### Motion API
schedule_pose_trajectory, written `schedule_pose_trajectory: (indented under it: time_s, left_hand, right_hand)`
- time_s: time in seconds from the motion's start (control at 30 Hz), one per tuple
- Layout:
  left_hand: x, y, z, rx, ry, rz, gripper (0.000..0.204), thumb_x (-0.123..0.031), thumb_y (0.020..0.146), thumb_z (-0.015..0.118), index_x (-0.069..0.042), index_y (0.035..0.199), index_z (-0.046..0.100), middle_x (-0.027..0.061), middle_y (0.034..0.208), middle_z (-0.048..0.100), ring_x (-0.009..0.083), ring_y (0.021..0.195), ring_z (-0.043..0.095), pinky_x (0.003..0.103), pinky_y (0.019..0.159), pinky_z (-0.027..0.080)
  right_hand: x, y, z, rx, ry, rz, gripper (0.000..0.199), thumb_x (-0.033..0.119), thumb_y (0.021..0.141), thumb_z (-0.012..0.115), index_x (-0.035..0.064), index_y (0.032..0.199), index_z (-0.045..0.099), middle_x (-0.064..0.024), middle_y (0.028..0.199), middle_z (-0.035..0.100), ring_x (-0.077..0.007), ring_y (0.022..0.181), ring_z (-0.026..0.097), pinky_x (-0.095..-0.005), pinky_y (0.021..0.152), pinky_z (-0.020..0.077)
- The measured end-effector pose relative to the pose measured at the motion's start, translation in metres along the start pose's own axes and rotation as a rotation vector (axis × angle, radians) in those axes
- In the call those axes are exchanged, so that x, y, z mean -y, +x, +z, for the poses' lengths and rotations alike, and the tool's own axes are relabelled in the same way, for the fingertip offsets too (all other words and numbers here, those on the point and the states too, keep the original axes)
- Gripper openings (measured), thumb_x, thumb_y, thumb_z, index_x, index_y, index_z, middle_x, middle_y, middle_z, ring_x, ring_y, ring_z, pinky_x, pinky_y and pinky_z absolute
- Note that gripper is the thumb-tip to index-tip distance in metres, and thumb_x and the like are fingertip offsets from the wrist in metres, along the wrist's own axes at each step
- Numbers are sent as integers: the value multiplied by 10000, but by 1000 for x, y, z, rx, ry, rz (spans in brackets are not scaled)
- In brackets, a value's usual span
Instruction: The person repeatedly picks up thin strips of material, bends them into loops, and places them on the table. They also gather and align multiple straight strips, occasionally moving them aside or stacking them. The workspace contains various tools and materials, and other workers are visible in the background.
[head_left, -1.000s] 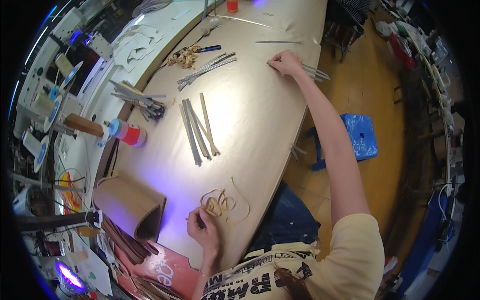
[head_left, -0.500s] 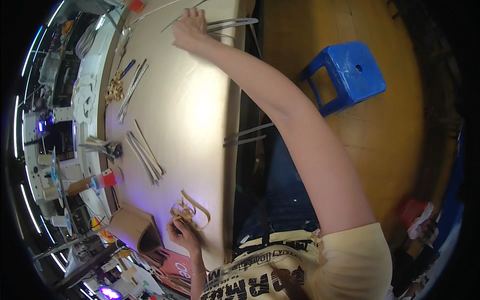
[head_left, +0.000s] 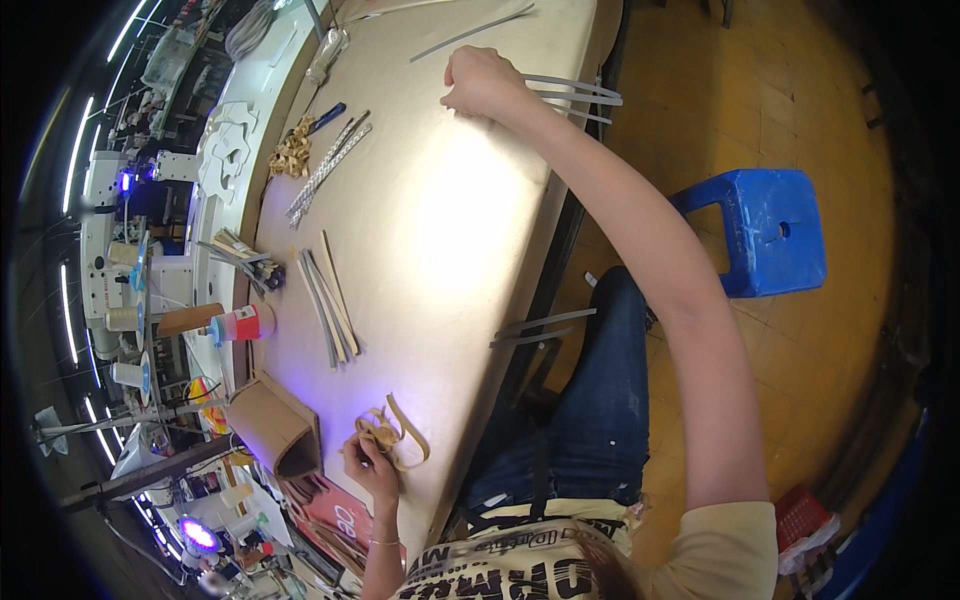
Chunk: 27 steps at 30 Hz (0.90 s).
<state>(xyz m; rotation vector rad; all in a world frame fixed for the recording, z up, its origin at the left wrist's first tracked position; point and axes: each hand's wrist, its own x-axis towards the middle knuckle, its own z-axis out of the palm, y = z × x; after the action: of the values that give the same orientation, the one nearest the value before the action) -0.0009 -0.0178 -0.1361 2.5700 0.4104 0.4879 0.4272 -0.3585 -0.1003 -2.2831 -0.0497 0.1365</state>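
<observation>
Grey strips (head_left: 572, 92) under my right hand (head_left: 483, 82), tan loops (head_left: 392, 437) at my left hand (head_left: 368, 462), beige tabletop (head_left: 440, 220), blue plastic stool (head_left: 760, 230), dark blue jeans (head_left: 590, 420), pale yellow shirt with black print (head_left: 560, 560), red-and-white cup (head_left: 245, 323).

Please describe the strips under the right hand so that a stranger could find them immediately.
On the big tan table, look to its far right edge, where the right hand presses down. The grey strips fan out from under it past the table's edge, unlike the bundle of strips lying mid-table.
</observation>
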Motion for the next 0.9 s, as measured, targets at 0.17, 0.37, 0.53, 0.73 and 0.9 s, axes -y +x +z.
schedule_pose_trajectory:
  time_s: [0.17, 0.37, 0.53, 0.73, 0.9]
  left_hand:
    - [-2, 1, -1, 10, 17, 42, 192, -145, 1001, 531, 18, 934, 607, 10, 724, 540, 74, 589, 420, 244, 526, 339]
    - [-4, 1, 0, 32, -99, -27, 203, -159, 1016, 520, 24, 985, 603, 29, 763, 541, 98, 653, 460, 258, 582, 390]
    - [1, 0, -3, 48, -41, -11, 180, -109, 996, 527, 36, 939, 616, 46, 782, 564, 112, 678, 491, 264, 598, 405]
    - [11, -5, -15, -33, 96, 141, 206, -114, 966, 586, 26, 829, 651, 105, 877, 557, 215, 840, 501, 337, 711, 391]
    - [-2, 3, -27, 117, -37, -142, 72, -64, 920, 663, 0, 926, 694, 67, 1012, 537, 144, 899, 505, 276, 682, 432]
  right_hand:
    - [10, 13, 13, -11, -154, 143, 90, 136, 839, 649, 60, 831, 694, -55, 694, 701, -203, 657, 698, -358, 619, 557]
    - [6, 32, -1, 125, -535, 190, 453, 438, 830, 733, 131, 1162, 709, -107, 1201, 679, -294, 1140, 630, -542, 863, 541]
    - [32, -14, -8, -77, -714, 254, 487, 461, 850, 684, 42, 1097, 705, -115, 1101, 707, -271, 1099, 639, -517, 848, 535]
    - [-31, -157, -111, -527, -326, 101, 736, 618, 862, 596, -11, 1244, 573, -140, 1220, 645, -333, 1197, 540, -520, 980, 427]
    - [-246, -200, -98, -852, 54, 416, 421, 471, 880, 659, 59, 797, 675, -125, 716, 676, -310, 704, 677, -398, 625, 501]
